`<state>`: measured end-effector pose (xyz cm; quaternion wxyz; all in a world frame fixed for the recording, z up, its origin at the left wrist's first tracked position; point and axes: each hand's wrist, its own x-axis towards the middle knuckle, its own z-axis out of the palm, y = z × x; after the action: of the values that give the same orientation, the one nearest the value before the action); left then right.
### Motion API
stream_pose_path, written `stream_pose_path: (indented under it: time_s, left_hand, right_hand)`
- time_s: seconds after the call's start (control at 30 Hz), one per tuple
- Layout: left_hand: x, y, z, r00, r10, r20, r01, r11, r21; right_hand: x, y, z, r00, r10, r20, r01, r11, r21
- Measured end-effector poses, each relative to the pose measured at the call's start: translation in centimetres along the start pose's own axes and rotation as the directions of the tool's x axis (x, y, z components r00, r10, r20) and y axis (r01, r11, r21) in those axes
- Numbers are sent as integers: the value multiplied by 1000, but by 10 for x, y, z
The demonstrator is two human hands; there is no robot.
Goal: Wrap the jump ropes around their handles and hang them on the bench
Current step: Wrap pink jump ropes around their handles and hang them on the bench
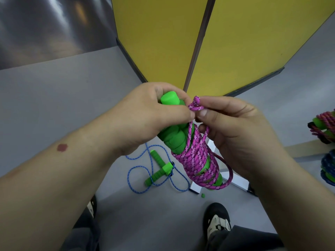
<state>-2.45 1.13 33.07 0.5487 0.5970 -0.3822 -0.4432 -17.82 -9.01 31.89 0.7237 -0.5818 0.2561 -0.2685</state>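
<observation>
Left hand (145, 113) grips the green handles (174, 134) wound in pink rope (197, 160), while the right hand (233, 127) pinches a rope loop at their 12 o'clock end (a blue rope (145, 171) lies loose on the floor (54, 105) at 6 o'clock).

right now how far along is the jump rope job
Done: two wrapped bundles, pink and blue, sit at the right edge, apparently on the bench. In hand: the left hand grips the green handles with the pink rope mostly coiled round them, while the right hand pinches its end loop. Left: finishing and hanging this one, then the blue rope loose on the floor.
</observation>
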Motion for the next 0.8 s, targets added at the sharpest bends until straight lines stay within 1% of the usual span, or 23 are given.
stream_pose_path:
  time_s: [0.13, 0.23, 0.3, 0.37, 0.4, 0.43, 0.5, 0.53, 0.6, 0.67, 0.8]
  left_hand:
    - [-1, 2, -1, 997, -36, 66, 38, 998, -40]
    - [-2, 3, -1, 992, -79, 98, 92, 986, -136]
    - [-2, 3, -3, 987, -96, 132, 118, 978, -170]
    - [-2, 3, -4, 986, -108, 130, 130, 976, -174]
    - [-1, 2, -3, 988, -115, 103, 130, 979, -157]
    - [0, 1, -3, 992, -117, 56, 123, 985, -118]
    - [3, -1, 0, 993, -95, -67, 97, 995, 31]
    - [4, -2, 1, 990, -77, -121, 91, 990, 111]
    - [3, 1, 5, 980, -48, -192, 93, 968, 233]
    - [1, 4, 8, 971, -20, -238, 100, 939, 330]
    - [-1, 6, 12, 954, 80, -288, 81, 859, 505]
  right_hand:
    - [-1, -2, -2, 999, -7, 49, 6, 1000, 11]
    - [-2, -1, -2, 995, -23, 92, 20, 999, 26]
    - [-3, -1, -2, 993, -33, 111, 30, 999, 28]
    - [-2, -3, -2, 991, -41, 126, 37, 999, 31]
    - [-3, -4, -2, 990, -49, 130, 46, 999, 24]
    - [-3, -5, -2, 990, -67, 125, 69, 998, -6]
    - [-3, -3, -2, 988, -133, 81, 144, 979, -145]
    - [-3, -2, -2, 983, -174, 54, 182, 959, -218]
    - [-5, 1, -1, 969, -246, 23, 242, 922, -303]
    - [-7, 1, 1, 960, -278, 15, 268, 907, -326]
    - [-8, 1, 3, 962, -272, -30, 250, 917, -311]
